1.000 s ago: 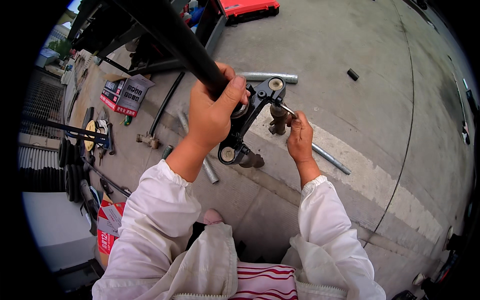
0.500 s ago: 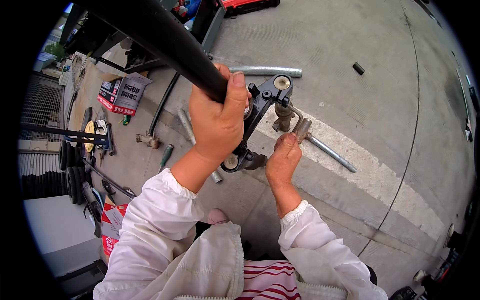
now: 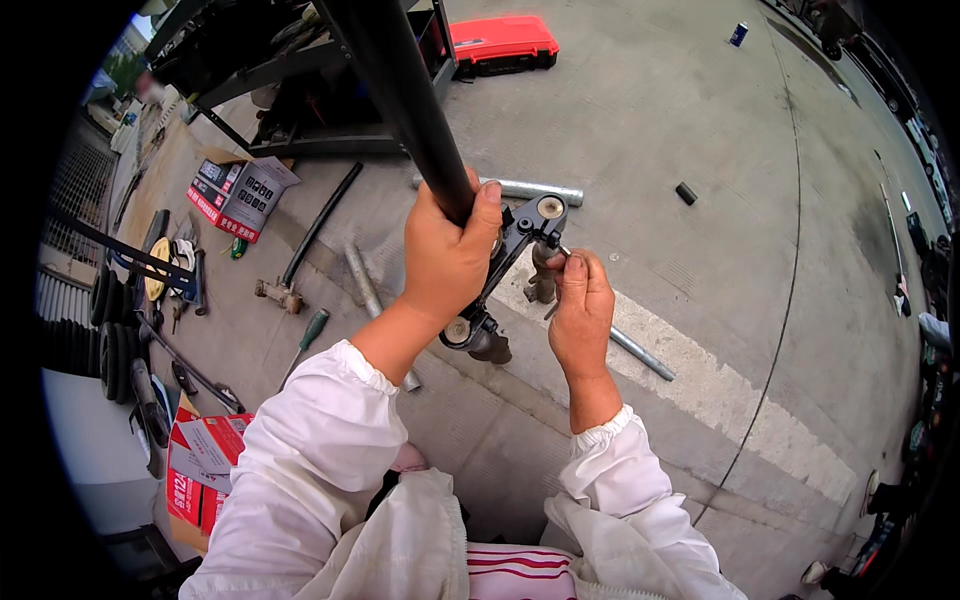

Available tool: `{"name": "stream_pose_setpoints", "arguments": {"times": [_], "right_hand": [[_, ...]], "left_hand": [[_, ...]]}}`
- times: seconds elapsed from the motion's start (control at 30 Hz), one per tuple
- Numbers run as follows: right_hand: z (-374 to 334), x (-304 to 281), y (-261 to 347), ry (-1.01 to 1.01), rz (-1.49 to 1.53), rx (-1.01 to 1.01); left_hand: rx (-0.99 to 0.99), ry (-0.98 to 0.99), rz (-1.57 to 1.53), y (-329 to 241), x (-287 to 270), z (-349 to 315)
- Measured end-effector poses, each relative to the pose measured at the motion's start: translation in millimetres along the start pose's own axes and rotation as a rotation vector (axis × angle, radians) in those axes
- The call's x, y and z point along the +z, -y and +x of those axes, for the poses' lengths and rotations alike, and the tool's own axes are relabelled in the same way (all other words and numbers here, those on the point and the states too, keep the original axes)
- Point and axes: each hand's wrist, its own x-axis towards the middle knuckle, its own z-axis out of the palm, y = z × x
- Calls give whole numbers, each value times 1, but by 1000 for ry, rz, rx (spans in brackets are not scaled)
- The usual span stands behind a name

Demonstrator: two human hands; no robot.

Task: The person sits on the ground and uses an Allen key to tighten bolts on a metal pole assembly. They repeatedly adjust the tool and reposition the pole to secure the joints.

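My left hand (image 3: 445, 255) is wrapped round the lower end of a thick black tube (image 3: 395, 80), its thumb lying along the side. Just below that grip sits a black fork clamp (image 3: 524, 226) with a round metal-capped socket at each end. Wrapped, brownish legs (image 3: 492, 349) hang under the clamp's ends. My right hand (image 3: 583, 310) is closed on a thin bent metal bar, seemingly a hex key (image 3: 565, 252), beside the clamp's far right end. Its tip is too small to make out against the clamp, and my fingers hide most of it.
Metal pipes (image 3: 545, 191) lie on the concrete floor around the clamp, one partly behind my right hand. To the left are a green-handled screwdriver (image 3: 314, 328), a black-handled tool (image 3: 322, 222) and a cardboard box (image 3: 243, 195). A red case (image 3: 503, 42) stands beyond, beside a metal rack (image 3: 350, 143).
My view has shifted, bringing the whole red case in. My right hand has moved up closer to the clamp's end, and the bent bar has turned. The left hand keeps its grip.
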Motion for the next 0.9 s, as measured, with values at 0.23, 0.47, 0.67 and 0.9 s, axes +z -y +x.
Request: {"name": "stream_pose_setpoints", "arguments": {"times": [0.23,0.47,0.67,0.9], "right_hand": [[10,-18,-3,72,-354,-264],[32,-25,-5,162,-434,-483],[46,-31,-7,203,-551,-674],[84,-49,3,269,-799,-1059]], "left_hand": [[-50,-46,-77,-2,1,2],[-47,-41,-69,-3,1,2],[-31,-24,-60,-4,1,2],[-6,-19,-43,1,2,-1]]}}
